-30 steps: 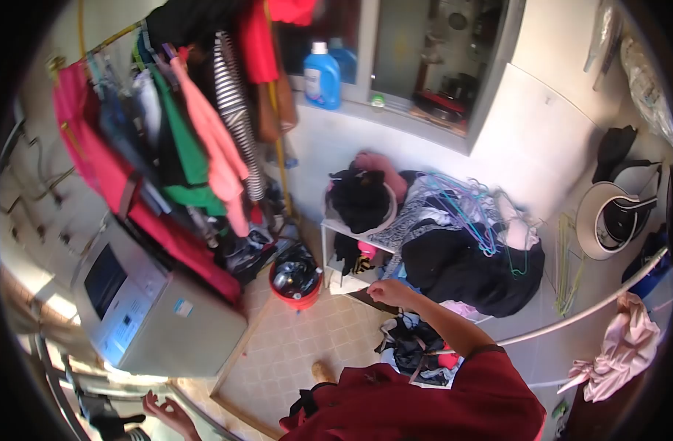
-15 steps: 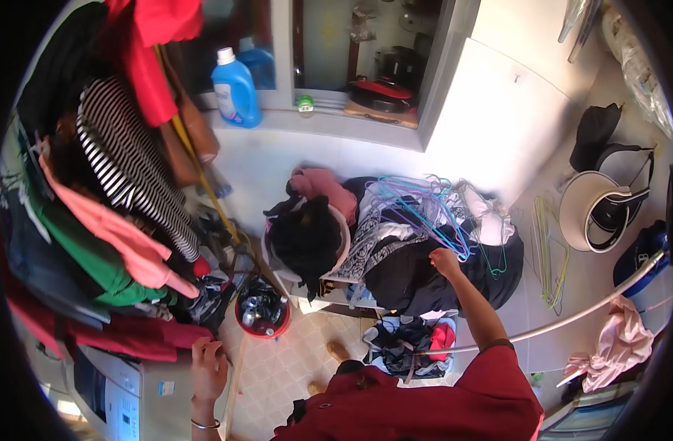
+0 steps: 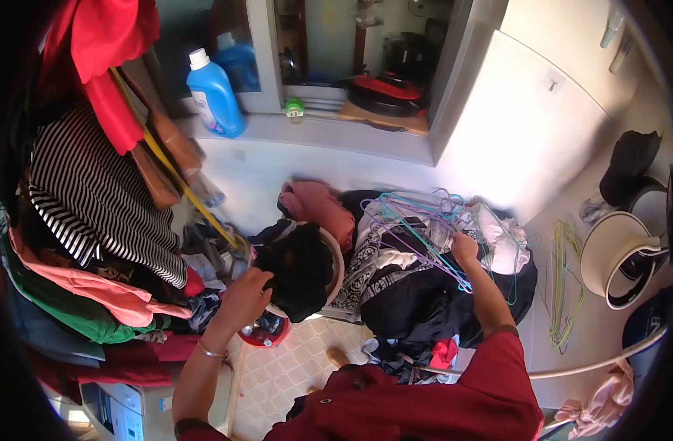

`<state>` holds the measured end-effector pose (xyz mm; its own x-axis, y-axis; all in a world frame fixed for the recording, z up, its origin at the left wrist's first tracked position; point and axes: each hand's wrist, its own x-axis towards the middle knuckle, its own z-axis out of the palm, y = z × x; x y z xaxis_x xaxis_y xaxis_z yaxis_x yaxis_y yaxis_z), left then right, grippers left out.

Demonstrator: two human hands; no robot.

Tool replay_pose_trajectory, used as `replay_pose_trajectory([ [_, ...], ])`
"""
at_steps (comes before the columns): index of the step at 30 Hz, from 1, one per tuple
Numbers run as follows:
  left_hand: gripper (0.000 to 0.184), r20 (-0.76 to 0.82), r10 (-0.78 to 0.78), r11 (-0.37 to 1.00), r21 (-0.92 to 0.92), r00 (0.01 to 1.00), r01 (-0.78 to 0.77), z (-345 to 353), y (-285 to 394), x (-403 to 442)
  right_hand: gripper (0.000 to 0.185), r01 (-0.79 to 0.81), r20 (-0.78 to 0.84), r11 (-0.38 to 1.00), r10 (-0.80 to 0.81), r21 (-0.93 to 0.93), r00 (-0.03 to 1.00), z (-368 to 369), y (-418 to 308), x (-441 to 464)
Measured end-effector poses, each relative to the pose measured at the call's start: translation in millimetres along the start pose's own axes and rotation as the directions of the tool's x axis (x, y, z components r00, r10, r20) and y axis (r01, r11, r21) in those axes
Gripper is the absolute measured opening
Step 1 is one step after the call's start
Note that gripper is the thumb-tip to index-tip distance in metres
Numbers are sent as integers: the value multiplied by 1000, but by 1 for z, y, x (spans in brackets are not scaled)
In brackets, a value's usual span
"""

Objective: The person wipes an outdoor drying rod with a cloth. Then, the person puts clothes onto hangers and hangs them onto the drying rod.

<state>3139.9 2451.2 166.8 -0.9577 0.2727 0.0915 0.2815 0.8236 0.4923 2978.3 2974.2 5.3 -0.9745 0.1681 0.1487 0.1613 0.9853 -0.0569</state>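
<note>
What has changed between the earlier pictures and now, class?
The right hand has moved rightward to the hangers; its grip is unclear. The left hand has moved from near the washing machine to beside the black clothes. The blue bottle stayed on the windowsill.

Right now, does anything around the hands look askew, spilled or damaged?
Mostly just untidy: the hangers by the right hand lie jumbled at differing angles on the heaped clothes, and black clothing droops over the rim of a pale round container. I see no liquid spill or obvious damage.
</note>
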Motion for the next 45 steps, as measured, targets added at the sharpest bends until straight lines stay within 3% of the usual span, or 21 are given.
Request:
replay_pose_trajectory([
  [2,39,15,-19,999,48,1000,19,8,-6,19,15,-65,19,906,63,419,998,-27,-4,-3],
  [3,39,17,-25,999,47,1000,24,15,-9,29,14,-126,86,740,93,661,992,-47,-8,-7],
  [5,57,-8,-67,973,221,998,67,32,-12,46,16,70,-68,650,-28,756,997,-55,0,-10],
  [9,75,-12,-51,894,445,999,51,60,-10,63,19,132,-91,496,-106,858,990,-90,-16,-34],
  [13,54,65,-34,969,246,997,17,61,-15,69,16,135,-124,305,-57,943,991,-103,-39,-49],
  [15,41,-52,-43,996,74,998,47,62,-23,72,12,131,-125,237,-41,963,991,-110,-54,-56],
  [17,33,-212,-198,980,-71,957,187,51,-33,78,10,70,-71,-18,-40,997,997,-113,-71,-59],
  [18,29,-283,-239,963,-189,929,190,39,-40,82,11,8,-13,-32,-151,999,988,-129,-85,-63],
  [19,25,-346,-288,934,-306,893,183,25,-46,84,12,-116,107,-18,-271,993,957,-143,-94,-65],
  [21,21,-322,-426,594,-804,845,-7,-4,-48,79,12,-222,149,-144,-397,964,906,-147,-107,-67],
  [25,29,-414,-466,245,-909,782,-336,-81,-13,40,14,-197,64,-214,-507,957,860,-158,-161,-72],
  [27,32,-400,-534,182,-915,745,-362,-98,14,13,21,-136,-36,-280,-532,950,846,-174,-199,-81],
  [29,34,-347,-587,82,-925,732,-372,-97,27,-15,27,222,-307,-215,-574,951,759,-184,-240,-90],
  [34,41,-257,-629,-30,-935,733,-354,-83,48,-88,47,396,-450,-269,-747,878,490,-232,-330,-154],
  [37,43,-180,-705,-43,-954,686,-295,-74,54,-137,49,472,-388,-188,-843,862,373,-249,-370,-201],
  [39,41,-81,-736,-138,-954,672,-266,-70,47,-178,34,417,-282,-150,-919,897,275,-245,-386,-213],
  [40,39,-80,-704,-167,-947,705,-274,-68,41,-201,21,177,-275,-227,-901,958,335,-244,-396,-228],
  [41,38,-79,-670,-197,-940,738,-280,-65,36,-225,18,-58,-46,-72,-932,996,361,-253,-395,-234],
  [42,36,-96,-700,-203,-923,708,-326,-60,32,-247,20,-136,-6,-90,-854,987,520,-256,-402,-247],
  [43,35,-84,-553,-278,-919,829,-278,-53,24,-278,24,-204,47,-119,-749,972,661,-259,-409,-259],
  [45,35,14,-574,-413,-868,819,-275,-39,18,-328,28,87,-197,-184,-750,979,631,-260,-419,-266],
])
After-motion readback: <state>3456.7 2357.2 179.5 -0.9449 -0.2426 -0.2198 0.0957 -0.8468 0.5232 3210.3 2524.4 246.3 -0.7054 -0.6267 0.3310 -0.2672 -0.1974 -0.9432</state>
